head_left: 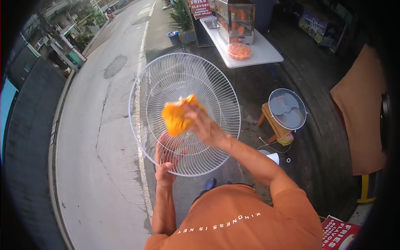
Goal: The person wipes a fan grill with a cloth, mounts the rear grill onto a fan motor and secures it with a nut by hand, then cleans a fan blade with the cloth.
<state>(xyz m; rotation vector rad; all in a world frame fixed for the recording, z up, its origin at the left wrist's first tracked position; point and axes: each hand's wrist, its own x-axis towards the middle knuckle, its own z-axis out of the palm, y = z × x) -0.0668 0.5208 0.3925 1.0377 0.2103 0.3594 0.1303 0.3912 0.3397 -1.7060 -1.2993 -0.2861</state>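
A round wire fan guard is held up in front of my body. My left hand grips its lower-left rim, the thumb on the near side and the fingers behind the wires. In my right hand is a bunched orange cloth, pressed against or just over the middle of the guard. Motion blurs the cloth and my fingers a little. The guard's centre is partly hidden behind the cloth.
An electric fan with grey blades rests on a wooden stool at right. A white part and a small nut-shaped piece lie on the ground. Behind stands a white table with a food display case. A road runs along the left.
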